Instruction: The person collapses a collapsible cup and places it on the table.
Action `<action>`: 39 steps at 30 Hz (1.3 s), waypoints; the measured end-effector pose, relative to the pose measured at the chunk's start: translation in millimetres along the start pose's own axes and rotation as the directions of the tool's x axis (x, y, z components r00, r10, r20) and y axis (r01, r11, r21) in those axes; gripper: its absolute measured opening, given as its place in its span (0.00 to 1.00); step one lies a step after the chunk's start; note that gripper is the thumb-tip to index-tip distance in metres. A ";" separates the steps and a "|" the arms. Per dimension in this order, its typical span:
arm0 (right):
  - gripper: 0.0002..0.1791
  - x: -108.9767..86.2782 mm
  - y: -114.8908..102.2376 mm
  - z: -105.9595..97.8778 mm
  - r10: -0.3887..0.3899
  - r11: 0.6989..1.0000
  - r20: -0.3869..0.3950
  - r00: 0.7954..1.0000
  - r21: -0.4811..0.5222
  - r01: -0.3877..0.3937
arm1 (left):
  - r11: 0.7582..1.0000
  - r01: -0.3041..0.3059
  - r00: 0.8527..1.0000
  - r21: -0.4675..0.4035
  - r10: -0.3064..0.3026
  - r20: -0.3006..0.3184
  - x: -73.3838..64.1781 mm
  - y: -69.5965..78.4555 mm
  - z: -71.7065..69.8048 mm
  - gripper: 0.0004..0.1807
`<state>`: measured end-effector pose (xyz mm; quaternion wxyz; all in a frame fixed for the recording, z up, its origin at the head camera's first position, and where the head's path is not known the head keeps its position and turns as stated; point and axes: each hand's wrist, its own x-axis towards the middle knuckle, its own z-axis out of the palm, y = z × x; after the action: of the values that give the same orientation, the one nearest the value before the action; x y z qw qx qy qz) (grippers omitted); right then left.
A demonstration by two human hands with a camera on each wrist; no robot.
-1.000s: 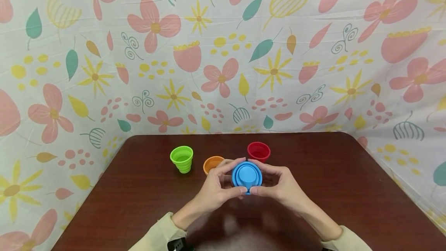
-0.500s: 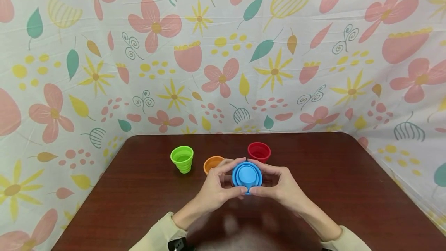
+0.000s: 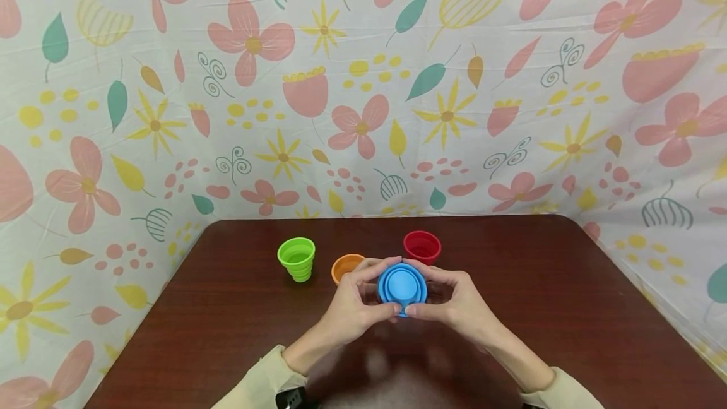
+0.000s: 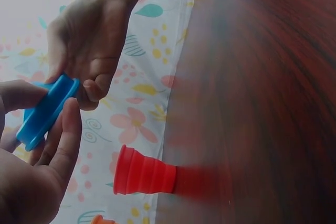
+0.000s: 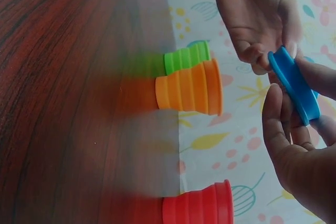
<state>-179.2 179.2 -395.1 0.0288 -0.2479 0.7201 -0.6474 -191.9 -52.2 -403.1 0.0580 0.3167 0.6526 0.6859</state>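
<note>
A blue collapsible cup (image 3: 402, 284), folded flat into rings, is held up over the table by both hands. My left hand (image 3: 351, 307) pinches its left side with the thumb in front and fingers along the top and back. From the right, my right hand (image 3: 462, 307) grips it the same way, the two thumbs close together at the lower edge. The left wrist view shows the flattened blue cup (image 4: 47, 111) edge-on between the fingers. In the right wrist view, its grooved rim (image 5: 295, 85) also shows from the side.
Behind the hands stand a green cup (image 3: 296, 260), an orange cup (image 3: 345, 266) partly hidden by the left hand, and a red cup (image 3: 422, 247), all unfolded and upright. They are on a dark wooden table (image 3: 539, 295). A flowered cloth (image 3: 363, 188) hangs behind.
The blue cup has tilted very slightly, its middle rings now facing the head camera more squarely. Both hands keep their hold, and the other cups stay in place.
</note>
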 end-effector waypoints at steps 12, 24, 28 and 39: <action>0.40 2.1 4.4 1.6 0.007 1.000 -0.036 0.999 0.015 -0.007 | 0.996 0.002 0.995 0.084 0.006 -0.096 1.8 -1.7 8.8 0.38; 0.39 2.2 3.2 2.2 0.016 1.000 -0.054 0.998 -0.016 -0.017 | 0.996 0.015 0.993 0.093 -0.004 -0.115 3.1 -3.9 10.5 0.38; 0.39 2.7 3.6 2.6 0.035 0.999 -0.053 0.998 0.000 -0.035 | 0.996 0.024 0.994 0.083 -0.015 -0.105 3.0 -3.3 9.5 0.38; 0.40 3.7 3.7 2.1 0.069 0.997 -0.066 0.995 -0.019 -0.071 | 0.998 0.020 1.000 0.053 -0.019 -0.023 2.4 -2.9 4.0 0.38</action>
<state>-182.9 176.0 -397.8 0.0252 -0.2015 0.7358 -0.6461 -192.8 -47.2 -405.1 0.0489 0.3041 0.6744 0.6710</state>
